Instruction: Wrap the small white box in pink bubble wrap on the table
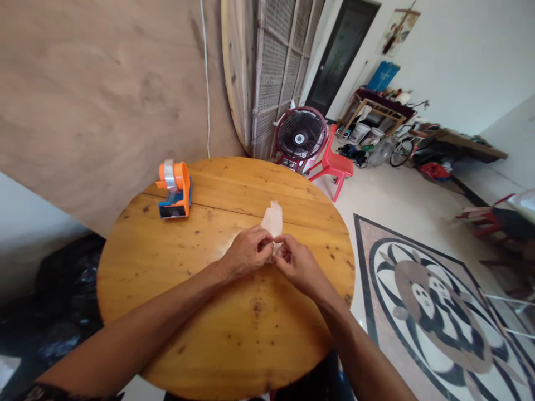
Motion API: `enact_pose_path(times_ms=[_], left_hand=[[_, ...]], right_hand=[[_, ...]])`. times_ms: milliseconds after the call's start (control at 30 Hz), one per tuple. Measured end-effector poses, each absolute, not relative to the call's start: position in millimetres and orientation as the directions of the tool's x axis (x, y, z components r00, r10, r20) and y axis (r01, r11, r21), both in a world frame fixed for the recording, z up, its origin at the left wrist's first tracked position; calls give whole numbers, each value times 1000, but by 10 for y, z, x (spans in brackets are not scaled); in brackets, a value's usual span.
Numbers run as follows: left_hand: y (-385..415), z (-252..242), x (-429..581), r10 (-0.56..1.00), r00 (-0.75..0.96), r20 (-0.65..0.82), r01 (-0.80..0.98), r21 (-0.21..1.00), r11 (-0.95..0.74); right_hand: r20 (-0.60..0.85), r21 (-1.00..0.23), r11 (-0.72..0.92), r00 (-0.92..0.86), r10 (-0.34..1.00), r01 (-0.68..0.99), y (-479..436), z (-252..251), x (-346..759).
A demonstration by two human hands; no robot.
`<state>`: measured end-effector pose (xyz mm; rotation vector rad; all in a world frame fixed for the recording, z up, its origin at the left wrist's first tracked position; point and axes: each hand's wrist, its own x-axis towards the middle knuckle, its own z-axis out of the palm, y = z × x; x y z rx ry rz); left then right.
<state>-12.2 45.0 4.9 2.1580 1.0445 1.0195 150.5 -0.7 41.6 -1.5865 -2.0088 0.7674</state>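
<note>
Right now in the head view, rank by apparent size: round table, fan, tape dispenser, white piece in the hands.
1. round table
2. fan, farther back
3. tape dispenser, looks nearly fan-sized, so this order is unsure
4. white piece, pinched by left hand and right hand

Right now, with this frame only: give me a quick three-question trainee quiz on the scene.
1. True or false: the orange tape dispenser lies between the two hands.
2. What do the left hand and right hand pinch together? A) a small whitish sheet B) a screwdriver C) a cup
3. Fill in: beyond the round wooden table, beside the fan, stands a red plastic ____.

Key: 1 false, it sits apart, off to the left. 2 A. 3 chair.
</note>
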Motion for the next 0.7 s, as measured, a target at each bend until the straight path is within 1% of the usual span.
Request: enact_pose_path(times_ms=[67, 100, 167, 300, 367, 400, 467, 600, 700], left_hand=[[454, 17, -109, 818, 405, 409, 432, 702, -566], [455, 7, -104, 817, 402, 413, 440, 696, -568], [455, -2, -94, 814, 401, 420, 458, 678, -575], [455, -3, -75, 782, 399, 478, 489, 611, -623], [462, -12, -70, 753, 386, 533, 503, 562, -656], [469, -22, -70, 739, 381, 556, 507, 542, -670], [485, -48, -70, 727, 379, 572, 503, 532, -681], [512, -102, -60, 766, 397, 505, 491, 588, -643], [523, -122, -49, 784, 407, 468, 487, 616, -620]], right_hand=[[8, -793, 160, -253, 967, 587, 22, 382, 1573], [0, -833, 142, -256, 967, 535, 47, 368, 1611], [1, -873, 108, -221, 975, 476, 132, 351, 1702], [71, -865, 107, -91, 993, 490, 489, 342, 1942], [106, -858, 136, -90, 990, 496, 738, 335, 2057], [121, -849, 157, -105, 987, 504, 865, 328, 2102], [95, -834, 167, -163, 982, 525, 1110, 304, 2156], [13, -831, 161, -272, 962, 532, 1495, 228, 2129], [5, -851, 178, -331, 944, 494, 1680, 173, 2053]])
